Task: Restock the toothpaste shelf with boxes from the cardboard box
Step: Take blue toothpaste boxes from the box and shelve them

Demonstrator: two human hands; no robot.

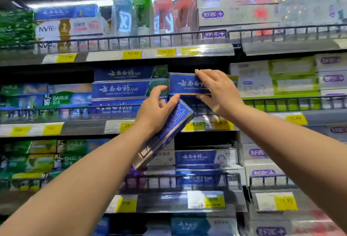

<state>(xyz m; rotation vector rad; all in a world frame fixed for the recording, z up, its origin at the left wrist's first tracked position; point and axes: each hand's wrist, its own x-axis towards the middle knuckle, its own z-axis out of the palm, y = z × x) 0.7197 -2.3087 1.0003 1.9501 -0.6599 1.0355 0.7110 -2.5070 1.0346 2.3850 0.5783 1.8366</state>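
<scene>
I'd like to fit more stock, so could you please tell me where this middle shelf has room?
Dark gap above the Darlie boxes, left of the blue box stack. Crowded rightwards, around the white and green boxes.

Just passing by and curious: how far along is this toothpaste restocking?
Partway, it seems. A stack of blue boxes already sits on the middle shelf. The right hand is setting another blue box beside that stack, and the left hand holds a tilted box waiting its turn. The supply carton is out of view, so what remains is unclear.
</scene>
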